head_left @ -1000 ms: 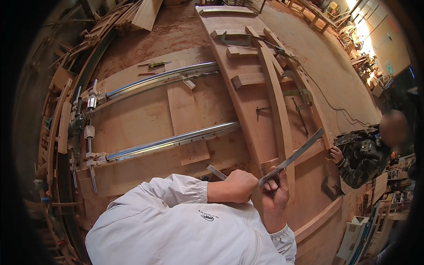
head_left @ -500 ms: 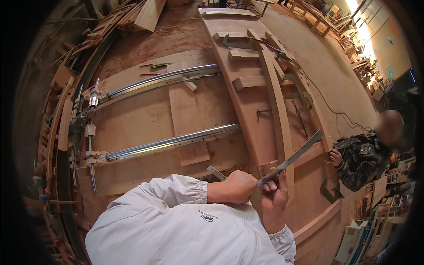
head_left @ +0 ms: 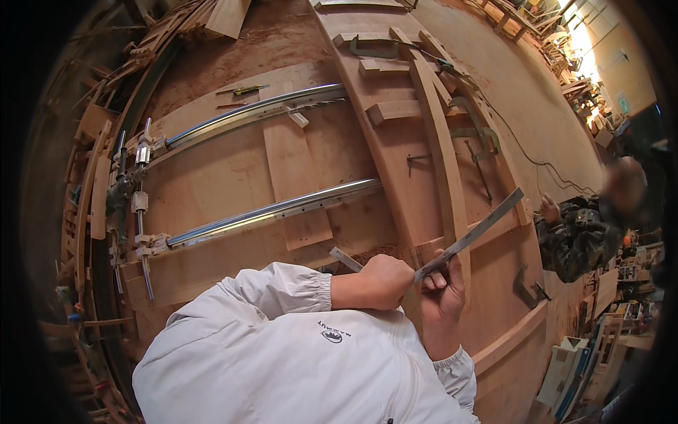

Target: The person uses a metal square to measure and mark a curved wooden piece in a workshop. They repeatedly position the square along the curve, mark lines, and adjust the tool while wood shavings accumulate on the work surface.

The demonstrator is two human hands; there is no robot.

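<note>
My right hand [head_left: 443, 288] is closed round a long flat grey metal ruler [head_left: 472, 238], its fingers curled against the near part. The ruler slants up to the right over the wooden frame. My left hand [head_left: 386, 283] is a closed fist beside it, touching or nearly touching the ruler's lower end. From the far side of this fist a short flat metal strip [head_left: 345, 259] sticks out to the left. Whether strip and ruler are one piece is hidden by the fist.
A wooden frame [head_left: 436, 141] bears G-clamps [head_left: 487, 143] and loose battens. Left of it, two shiny rails [head_left: 275, 210] cross a wooden panel, with a yellow-handled tool [head_left: 247, 90] beyond. At right stands a person in dark clothing [head_left: 575, 240]. A cable [head_left: 526, 152] trails over the floor.
My hands keep their hold, and the ruler's far end has tipped slightly upward. The other person's hand has risen off the frame's edge. The whole view has shifted a little.
</note>
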